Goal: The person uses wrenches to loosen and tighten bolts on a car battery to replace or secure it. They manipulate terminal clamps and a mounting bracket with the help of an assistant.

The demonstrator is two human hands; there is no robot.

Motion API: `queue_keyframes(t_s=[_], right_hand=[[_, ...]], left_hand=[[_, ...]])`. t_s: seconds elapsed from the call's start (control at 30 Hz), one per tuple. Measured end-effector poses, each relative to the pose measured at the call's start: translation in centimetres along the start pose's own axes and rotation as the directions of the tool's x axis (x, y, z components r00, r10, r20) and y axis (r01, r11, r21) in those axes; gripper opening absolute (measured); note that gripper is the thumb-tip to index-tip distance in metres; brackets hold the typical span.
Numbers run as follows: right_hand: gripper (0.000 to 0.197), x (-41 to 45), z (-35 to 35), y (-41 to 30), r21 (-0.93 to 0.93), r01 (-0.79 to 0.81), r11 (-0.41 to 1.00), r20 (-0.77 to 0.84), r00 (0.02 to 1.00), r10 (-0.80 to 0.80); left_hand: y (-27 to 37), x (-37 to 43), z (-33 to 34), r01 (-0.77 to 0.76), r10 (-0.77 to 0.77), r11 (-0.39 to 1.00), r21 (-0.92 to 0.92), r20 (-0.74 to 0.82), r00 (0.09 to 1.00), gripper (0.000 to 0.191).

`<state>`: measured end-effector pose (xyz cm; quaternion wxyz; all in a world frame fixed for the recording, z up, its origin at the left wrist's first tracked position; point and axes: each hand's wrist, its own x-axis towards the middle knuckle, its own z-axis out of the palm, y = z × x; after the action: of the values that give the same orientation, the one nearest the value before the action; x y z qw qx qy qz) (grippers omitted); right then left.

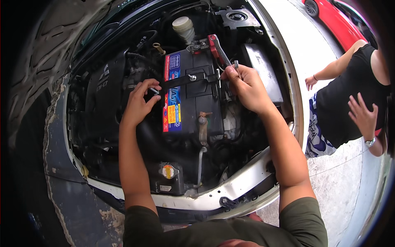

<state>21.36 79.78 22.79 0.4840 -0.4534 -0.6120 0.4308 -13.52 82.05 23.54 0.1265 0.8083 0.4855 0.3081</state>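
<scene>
A car battery [197,95] sits in the engine bay, with a black hold-down bracket [182,81] across its top and a bolt [192,77] at the bracket's middle. My left hand [139,100] is at the bracket's left end, thumb and forefinger around a small metal rod or bolt end [154,91]. At the bracket's right end, my right hand [247,86] holds a metal wrench [223,55] whose far end lies by the red terminal cover [213,46]. A threaded rod [218,78] stands beside that hand. The near battery post carries a corroded cable clamp [202,125].
A black engine cover [105,92] lies left and a fluid reservoir with a pale cap [182,26] stands behind. The radiator cap [168,171] and white front body panel [240,185] are nearest me. Another person [345,95] stands at the right, near a red car [339,21].
</scene>
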Motion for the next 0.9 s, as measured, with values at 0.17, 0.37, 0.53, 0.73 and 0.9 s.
queue_keyframes(t_s=[0.17,0.37,0.53,0.73,0.9], right_hand=[[0.035,-0.1,-0.1,0.1,0.04,-0.024,0.999,0.008,1.0,0.024],[0.032,0.3,0.3,0.9,0.031,0.003,1.0,-0.031,1.0,-0.002],[0.035,0.2,-0.1,1.0,-0.068,0.116,0.991,-0.036,0.992,-0.118],[0.033,0.2,-0.5,0.8,-0.072,0.11,0.991,-0.036,0.993,-0.112],[0.03,0.3,-0.1,0.7,-0.065,0.173,0.983,-0.047,0.983,-0.176]], left_hand=[[-0.1,0.0,-0.1,-0.081,0.081,0.997,-0.001,-0.042,0.996,0.045],[-1.7,1.6,-2.5,0.087,-0.031,0.969,-0.232,0.237,0.971,0.042],[2.0,4.3,-4.1,-0.103,0.07,0.993,0.066,0.387,0.919,0.046],[1.4,3.5,-3.3,-0.011,0.033,0.998,-0.063,0.353,0.935,0.043],[0.8,3.7,-3.9,-0.083,0.087,0.996,-0.027,0.373,0.924,0.038]])
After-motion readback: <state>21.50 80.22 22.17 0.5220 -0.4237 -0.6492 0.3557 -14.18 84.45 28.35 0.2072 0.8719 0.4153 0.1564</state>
